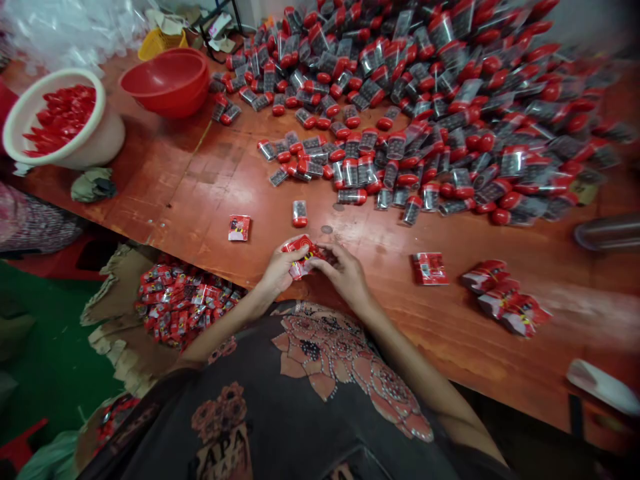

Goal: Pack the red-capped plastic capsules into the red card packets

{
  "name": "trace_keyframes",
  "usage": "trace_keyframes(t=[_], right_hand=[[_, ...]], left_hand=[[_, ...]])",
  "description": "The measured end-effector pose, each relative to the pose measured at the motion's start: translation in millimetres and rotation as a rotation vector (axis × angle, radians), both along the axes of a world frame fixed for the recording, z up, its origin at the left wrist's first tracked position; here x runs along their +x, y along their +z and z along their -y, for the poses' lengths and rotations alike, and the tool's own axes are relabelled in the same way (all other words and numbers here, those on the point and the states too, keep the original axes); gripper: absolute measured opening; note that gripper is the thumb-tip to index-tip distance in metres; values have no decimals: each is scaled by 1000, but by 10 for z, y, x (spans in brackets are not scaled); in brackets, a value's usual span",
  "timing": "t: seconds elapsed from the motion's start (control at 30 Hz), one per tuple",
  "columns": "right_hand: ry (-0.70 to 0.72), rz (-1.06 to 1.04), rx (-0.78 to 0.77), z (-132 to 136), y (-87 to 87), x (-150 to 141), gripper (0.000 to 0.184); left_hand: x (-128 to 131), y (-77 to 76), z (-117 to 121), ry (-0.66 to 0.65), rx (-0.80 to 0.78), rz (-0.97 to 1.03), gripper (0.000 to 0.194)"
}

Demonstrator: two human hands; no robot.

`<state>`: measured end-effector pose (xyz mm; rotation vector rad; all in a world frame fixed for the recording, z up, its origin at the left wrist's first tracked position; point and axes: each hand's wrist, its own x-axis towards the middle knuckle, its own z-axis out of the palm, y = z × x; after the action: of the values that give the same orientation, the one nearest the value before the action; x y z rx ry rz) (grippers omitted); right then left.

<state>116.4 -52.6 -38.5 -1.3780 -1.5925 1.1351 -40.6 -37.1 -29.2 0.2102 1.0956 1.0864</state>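
Close to my body, at the table's front edge, both my hands meet on one red printed packet [301, 253]. My left hand [281, 268] is closed round its left side, the thumb lying across the front. The fingers of my right hand [345, 270] pinch its right edge. Just beyond my hands stands a small clear container with a red cap at its lower end [299, 213], dark inside. A flat red printed packet [239, 228] lies to the left of it. Another flat packet [431, 269] rests to the right of my hands.
A big heap of red-capped clear containers [370, 87] covers the back and right of the table [215, 173]. Several packets [505, 297] lie at right. A white tub [113, 130] of red pieces and a red bowl [165, 80] stand at left. Below is a carton [107, 320] of filled packets.
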Motion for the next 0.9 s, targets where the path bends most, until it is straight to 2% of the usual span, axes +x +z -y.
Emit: trace_keyframes(t=[0.07, 0.13, 0.27, 0.33, 0.5, 0.63, 0.73, 0.83, 0.9], right_hand=[[20, -25, -23, -104, -42, -125, 31], [46, 34, -6, -194, -78, -182, 36], [241, 197, 73, -371, -62, -249, 44], [321, 276, 85, -513, -43, -294, 41], [302, 394, 234, -1068, -131, -367, 38], [442, 420, 314, -1347, -258, -341, 29], [461, 472, 283, -1244, -236, -279, 23], [268, 437, 151, -914, -77, -211, 26], [167, 284, 58, -648, 63, -187, 33]], left_hand=[[4, -34, 12, 58, 48, -26, 34], [-29, -78, 22, 104, 86, -30, 37], [-149, -160, 19, 130, 80, -42, 37], [-214, -187, 1, 152, 70, -36, 35], [-367, -202, -63, 229, -17, -49, 30], [-438, -151, -108, 293, -80, -15, 22], [-462, -109, -129, 325, -125, 30, 16], [-463, -85, -143, 336, -157, 81, 10], [-444, -76, -155, 349, -174, 110, 8]])
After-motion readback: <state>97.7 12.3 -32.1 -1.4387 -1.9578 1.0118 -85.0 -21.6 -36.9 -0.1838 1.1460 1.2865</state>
